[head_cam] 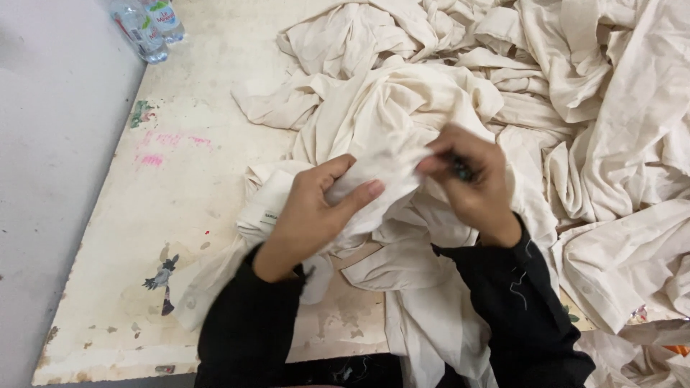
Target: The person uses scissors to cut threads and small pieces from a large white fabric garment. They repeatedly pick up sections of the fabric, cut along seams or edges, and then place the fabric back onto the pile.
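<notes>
Observation: at frame centre the left hand (316,212) has its fingers (359,194) curled shut around a bunched fold of a cream fabric garment (388,162), thumb pressed across the top. The right hand (474,183) pinches the same fold from the other side, fingers closed tight; a small dark object shows inside that grip, too hidden to identify. Both sleeves are black, and loose threads cling to the right one.

Location: the held garment lies just in front of a large pile of similar cream fabric (575,108) filling the upper right of the frame, and trails down past the near edge of the stained tabletop (172,215). Two plastic water bottles (147,25) stand at the upper left corner, well apart from the work.

Risk assessment:
- The held piece merges with the pile; a pull could drag neighbouring pieces along.
- The trailing part hangs past the edge and could slide to the floor under its own weight.
- Paint stains on the tabletop may mark the pale cloth.
- The small dark object, if sharp, sits close to the left thumb.
</notes>
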